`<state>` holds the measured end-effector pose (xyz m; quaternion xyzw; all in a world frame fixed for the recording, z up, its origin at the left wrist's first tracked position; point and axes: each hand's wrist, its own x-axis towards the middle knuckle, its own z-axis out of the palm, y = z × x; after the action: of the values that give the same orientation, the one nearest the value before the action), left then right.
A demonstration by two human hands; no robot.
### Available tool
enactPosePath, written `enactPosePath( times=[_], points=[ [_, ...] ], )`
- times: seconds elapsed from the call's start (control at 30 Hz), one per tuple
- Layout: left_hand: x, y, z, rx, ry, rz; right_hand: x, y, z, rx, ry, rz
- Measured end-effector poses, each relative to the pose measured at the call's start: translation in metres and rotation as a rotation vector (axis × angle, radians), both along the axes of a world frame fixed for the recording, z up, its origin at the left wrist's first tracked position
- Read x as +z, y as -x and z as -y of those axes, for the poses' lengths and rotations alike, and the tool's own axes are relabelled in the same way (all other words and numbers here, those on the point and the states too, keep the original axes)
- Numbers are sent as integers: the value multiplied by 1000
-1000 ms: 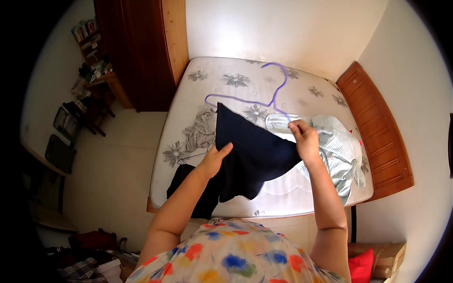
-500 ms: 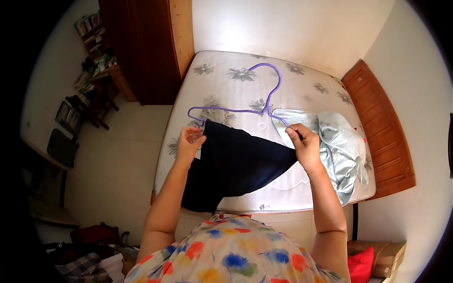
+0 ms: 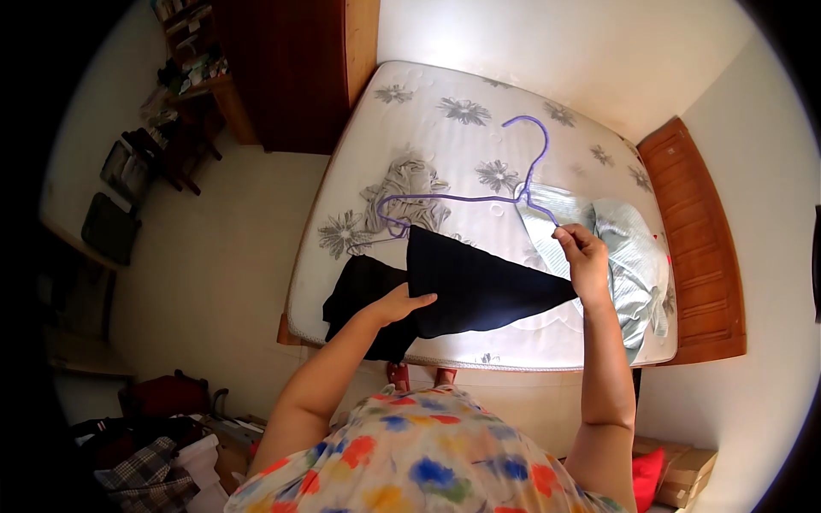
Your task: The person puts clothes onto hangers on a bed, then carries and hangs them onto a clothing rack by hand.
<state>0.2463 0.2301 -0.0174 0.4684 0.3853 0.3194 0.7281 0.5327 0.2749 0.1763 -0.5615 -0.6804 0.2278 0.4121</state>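
Stands facing a large mattress [image 3: 445, 84], white with grey printed flowers, with a dark brown wardrobe [image 3: 282, 77] beyond on the left and a wooden headboard [image 3: 697, 248] along the right. Wears a loose blouse [image 3: 410, 436] splashed with red, blue and yellow. Has a cluttered desk [image 3: 231, 107] at the far left, under a shelf of books [image 3: 190, 27] with lettering too small to read. Holds a black garment [image 3: 479, 286] out above the mattress's near edge, stretched to a corner at the right and bunched in folds at the left. Has a rumpled striped cloth [image 3: 629, 244] near the right hand [image 3: 586, 261] and a crumpled grey cloth [image 3: 415, 181] on the mattress past the garment. Pinches the right arm of a purple hanger [image 3: 524, 196] in the right hand, with the garment's corner against the same hand. Clamps the left hand [image 3: 402, 305] on the garment, thumb on top. Faces also, smallest of all, a pale label [image 3: 672, 152] on the headboard, too blurred to read.
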Motion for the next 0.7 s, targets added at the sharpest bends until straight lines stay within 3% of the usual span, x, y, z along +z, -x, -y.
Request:
enactPosePath(
  times=[0.1, 0.2, 0.27, 0.5, 0.6, 0.7],
  points=[
    [-13, -4, 1, 96, 199, 230, -12, -2, -5, -72, 130, -25],
    [-16, -7, -7, 261, 359, 223, -33, 3, -13, -107, 169, 9],
    [-44, -10, -20, 278, 351, 106, -65, 3, -24, -91, 79, 57],
    [-209, 16, -46, 374, 173, -553, -202, -4, -71, -163, 356, -11],
    [-214, 34, -63, 363, 142, -746, -248, -5, -96, -209, 405, -99],
    [-239, 57, -101, 384, 158, -687, -286, -14, -128, -262, 407, -136]
  ],
)
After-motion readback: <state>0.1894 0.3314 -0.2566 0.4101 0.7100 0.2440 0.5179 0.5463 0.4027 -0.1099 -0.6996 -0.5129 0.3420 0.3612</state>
